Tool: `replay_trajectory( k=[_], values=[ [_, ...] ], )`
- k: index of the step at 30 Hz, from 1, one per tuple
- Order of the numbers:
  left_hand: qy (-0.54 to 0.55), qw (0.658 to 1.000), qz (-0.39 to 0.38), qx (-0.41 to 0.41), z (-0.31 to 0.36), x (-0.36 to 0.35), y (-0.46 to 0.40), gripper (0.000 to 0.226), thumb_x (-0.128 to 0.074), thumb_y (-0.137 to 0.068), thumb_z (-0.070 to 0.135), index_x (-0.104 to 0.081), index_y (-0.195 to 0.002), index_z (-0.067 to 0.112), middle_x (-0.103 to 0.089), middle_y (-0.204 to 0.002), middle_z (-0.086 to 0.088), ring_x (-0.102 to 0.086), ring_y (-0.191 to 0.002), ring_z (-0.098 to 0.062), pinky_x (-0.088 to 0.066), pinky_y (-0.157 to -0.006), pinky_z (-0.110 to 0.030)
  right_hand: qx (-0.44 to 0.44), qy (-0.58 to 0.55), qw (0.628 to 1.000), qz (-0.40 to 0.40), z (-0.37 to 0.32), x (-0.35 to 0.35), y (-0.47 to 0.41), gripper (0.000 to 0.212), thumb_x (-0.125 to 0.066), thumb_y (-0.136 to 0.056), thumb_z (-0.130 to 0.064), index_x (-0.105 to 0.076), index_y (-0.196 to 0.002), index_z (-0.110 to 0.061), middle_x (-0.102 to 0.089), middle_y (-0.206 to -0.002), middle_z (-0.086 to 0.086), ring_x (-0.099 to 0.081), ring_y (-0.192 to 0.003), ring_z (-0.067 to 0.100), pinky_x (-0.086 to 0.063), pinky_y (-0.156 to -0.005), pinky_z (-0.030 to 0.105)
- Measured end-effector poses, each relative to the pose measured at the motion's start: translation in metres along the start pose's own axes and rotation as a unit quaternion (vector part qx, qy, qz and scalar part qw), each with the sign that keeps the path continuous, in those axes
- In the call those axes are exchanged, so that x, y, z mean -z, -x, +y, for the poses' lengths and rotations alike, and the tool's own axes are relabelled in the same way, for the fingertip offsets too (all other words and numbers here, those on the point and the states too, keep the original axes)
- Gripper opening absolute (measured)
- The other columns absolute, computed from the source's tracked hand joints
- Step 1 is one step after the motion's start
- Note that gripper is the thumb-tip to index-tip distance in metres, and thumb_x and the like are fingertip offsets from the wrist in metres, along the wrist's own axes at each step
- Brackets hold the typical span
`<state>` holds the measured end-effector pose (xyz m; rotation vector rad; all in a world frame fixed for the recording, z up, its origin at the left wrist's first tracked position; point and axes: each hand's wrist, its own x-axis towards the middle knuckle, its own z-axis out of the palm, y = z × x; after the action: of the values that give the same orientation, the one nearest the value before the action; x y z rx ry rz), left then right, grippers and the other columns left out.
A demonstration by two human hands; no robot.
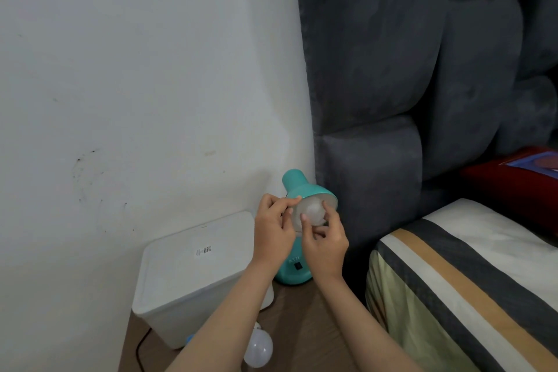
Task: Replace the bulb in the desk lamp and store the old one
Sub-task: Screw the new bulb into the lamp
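Under the teal metal shade [305,189], right hand [324,243] fingers curl round frosted bulb [311,213] (seemingly plastic), left hand [273,228] pinching rim.

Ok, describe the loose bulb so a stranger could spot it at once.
Start at the white lidded box on the brown table by the wall. Just in front of its near right corner, partly under the left forearm, lies the loose bulb. Unlike the bulb in the teal lamp, which both hands hold, it lies on its side, touched by nobody.

Head camera looks forward and down, close over the bedside corner.
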<state>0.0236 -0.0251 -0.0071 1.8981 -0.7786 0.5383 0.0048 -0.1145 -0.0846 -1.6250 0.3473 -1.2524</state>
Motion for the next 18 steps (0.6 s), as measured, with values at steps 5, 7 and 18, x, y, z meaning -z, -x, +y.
replay_trajectory(
  k=[5, 7, 18],
  values=[
    [0.005, 1.0, 0.006, -0.002, 0.0006, 0.0001, 0.0014, 0.026, -0.056, -0.085, -0.003, -0.069, -0.1, 0.014, -0.043, -0.083, 0.011, -0.053, -0.08, -0.011, -0.044, -0.066, -0.009, 0.033, -0.008, 0.999, -0.01, -0.0002, -0.0031, 0.0036, 0.053, -0.072, -0.081, -0.016, -0.049, -0.129, -0.01, -0.048, -0.123, 0.011, -0.062, -0.097, 0.021, -0.059, -0.077, 0.029],
    [0.002, 1.0, 0.004, -0.004, -0.0002, 0.0004, 0.0014, 0.026, -0.056, -0.086, -0.003, -0.069, -0.1, 0.014, -0.043, -0.084, 0.012, -0.052, -0.081, -0.01, -0.044, -0.066, -0.009, 0.03, 0.003, 0.999, -0.014, 0.0025, -0.0033, 0.0039, 0.047, -0.071, -0.083, -0.02, -0.051, -0.125, -0.013, -0.052, -0.116, 0.009, -0.065, -0.091, 0.023, -0.061, -0.072, 0.035],
    [0.005, 1.0, 0.006, -0.005, -0.0024, -0.0002, 0.002, 0.027, -0.056, -0.085, -0.003, -0.069, -0.1, 0.015, -0.043, -0.083, 0.01, -0.052, -0.077, -0.01, -0.044, -0.064, -0.01, -0.054, -0.022, 0.998, -0.002, 0.0017, -0.0055, 0.003, 0.048, -0.07, -0.083, -0.032, -0.05, -0.124, -0.018, -0.058, -0.108, 0.004, -0.068, -0.088, 0.022, -0.06, -0.07, 0.032]
  ],
)
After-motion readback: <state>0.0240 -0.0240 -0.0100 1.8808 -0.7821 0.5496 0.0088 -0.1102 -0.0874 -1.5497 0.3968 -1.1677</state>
